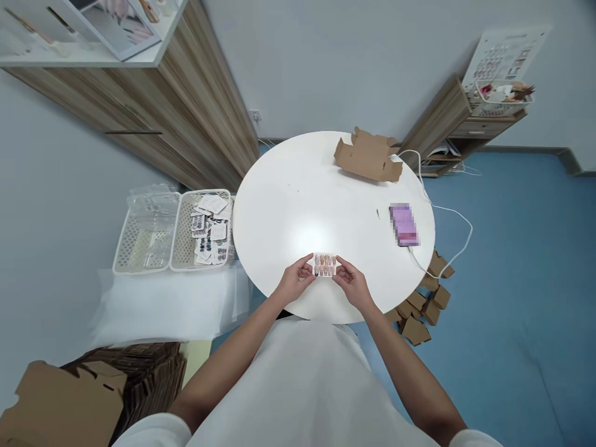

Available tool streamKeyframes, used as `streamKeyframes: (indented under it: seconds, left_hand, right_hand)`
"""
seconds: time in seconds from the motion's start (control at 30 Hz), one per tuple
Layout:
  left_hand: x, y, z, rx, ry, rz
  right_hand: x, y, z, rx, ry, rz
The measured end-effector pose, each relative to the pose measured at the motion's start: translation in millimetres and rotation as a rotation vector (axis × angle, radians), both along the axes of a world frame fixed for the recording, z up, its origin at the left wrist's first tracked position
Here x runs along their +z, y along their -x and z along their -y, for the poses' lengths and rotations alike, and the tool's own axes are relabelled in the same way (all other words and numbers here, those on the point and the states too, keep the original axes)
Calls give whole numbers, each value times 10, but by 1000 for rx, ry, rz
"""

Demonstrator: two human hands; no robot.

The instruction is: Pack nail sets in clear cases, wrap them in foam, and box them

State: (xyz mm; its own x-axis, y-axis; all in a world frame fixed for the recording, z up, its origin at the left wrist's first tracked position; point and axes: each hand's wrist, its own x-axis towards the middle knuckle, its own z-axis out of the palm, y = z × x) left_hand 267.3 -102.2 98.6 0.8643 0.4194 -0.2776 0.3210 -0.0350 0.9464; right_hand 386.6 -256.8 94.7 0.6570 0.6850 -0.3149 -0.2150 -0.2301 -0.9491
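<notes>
Between my two hands is a small white card of press-on nails (325, 265), with two rows of pinkish and golden glittery nails. My left hand (297, 279) pinches its left edge between thumb and fingers. On the opposite edge, the fingers and thumb of my right hand (352, 282) grip it the same way. The card is held level over the near part of the round white table (274, 205). An unfolded brown cardboard box (367, 156) lies at the table's far right side.
A phone (404, 224) with a white cable (459, 214) lies at the right. White baskets hold nail cards (212, 230) and clear plastic packaging (156, 230) at the left. Small brown boxes (416, 329) sit on the floor; flat cardboard (60, 403) is stacked lower left.
</notes>
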Motion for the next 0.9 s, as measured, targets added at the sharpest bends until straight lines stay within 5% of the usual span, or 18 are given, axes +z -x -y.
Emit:
streamKeyframes:
  seconds: [0.27,0.47,0.67,0.9]
  left_hand:
    - [-434,433,-652,235,-158,-156]
    - [-676,601,-1091,176,-392,-340]
    - [-689,624,-1105,154,-431,-385]
    - [-672,701,-987,328,-189,-305]
  right_hand:
    - [-436,331,-1000,194,189,172]
    - [-645,579,-1603,353,345,368]
    - [-628,690,-1710,373,466,475]
    - [-614,815,-1644,167,364,238]
